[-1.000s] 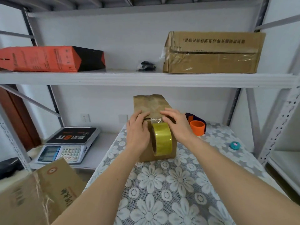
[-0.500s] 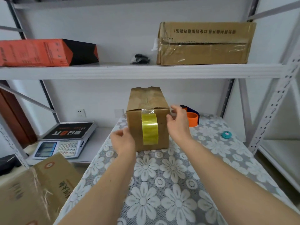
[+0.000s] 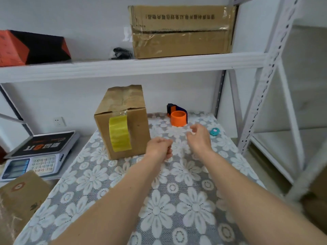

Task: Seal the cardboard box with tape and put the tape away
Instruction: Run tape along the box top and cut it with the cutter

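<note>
— Both hands have left the box [image 3: 123, 124] since the earlier frame; the view has swung right, so the box now sits left of centre on the table [image 3: 177, 200].

— How are the hands posed?

— Left hand [image 3: 159, 147] hovers at frame centre, just right of the box, fingers curled loosely inward, holding nothing; right hand [image 3: 200, 137] is further right, fingers half bent and spread, also empty; both forearms reach in from the lower edge.

— And the tape?

— A yellow strip [image 3: 119, 133] runs down the box's near face from the top seam; the orange dispenser [image 3: 177, 115] stands beyond the right hand, near the wall, apart from it.
</note>
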Tool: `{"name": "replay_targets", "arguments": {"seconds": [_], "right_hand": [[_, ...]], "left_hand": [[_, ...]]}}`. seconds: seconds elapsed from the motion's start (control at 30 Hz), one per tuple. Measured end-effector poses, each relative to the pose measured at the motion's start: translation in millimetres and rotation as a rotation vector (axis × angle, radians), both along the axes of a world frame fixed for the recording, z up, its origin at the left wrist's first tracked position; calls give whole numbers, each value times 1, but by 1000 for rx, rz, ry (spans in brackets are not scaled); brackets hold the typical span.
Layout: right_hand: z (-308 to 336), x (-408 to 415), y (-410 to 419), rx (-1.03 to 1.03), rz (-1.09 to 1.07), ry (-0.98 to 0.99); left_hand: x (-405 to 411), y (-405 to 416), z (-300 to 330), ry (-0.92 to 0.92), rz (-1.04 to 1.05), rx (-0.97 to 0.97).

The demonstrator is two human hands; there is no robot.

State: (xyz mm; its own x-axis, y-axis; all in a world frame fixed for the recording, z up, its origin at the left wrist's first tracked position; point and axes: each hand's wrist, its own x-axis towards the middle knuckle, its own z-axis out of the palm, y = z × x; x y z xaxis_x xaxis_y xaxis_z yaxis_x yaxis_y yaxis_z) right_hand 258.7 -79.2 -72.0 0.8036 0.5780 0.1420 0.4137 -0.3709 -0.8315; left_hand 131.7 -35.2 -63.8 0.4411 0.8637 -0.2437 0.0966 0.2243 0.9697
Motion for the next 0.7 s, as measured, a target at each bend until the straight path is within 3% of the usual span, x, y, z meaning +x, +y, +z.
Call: {"name": "replay_targets", "arguments": {"seconds": [0.47,0.6,0.7], "right_hand": [[-37,107,12,-454,-128,-244],[-40,111,15,-393,-82,-295],[-36,97,12,-230,11,-169]], "left_hand": [[67,23,-31,69,2,110],[66,29,-35,69,-28,58],[64,28,-31,81,-69,31]]}}
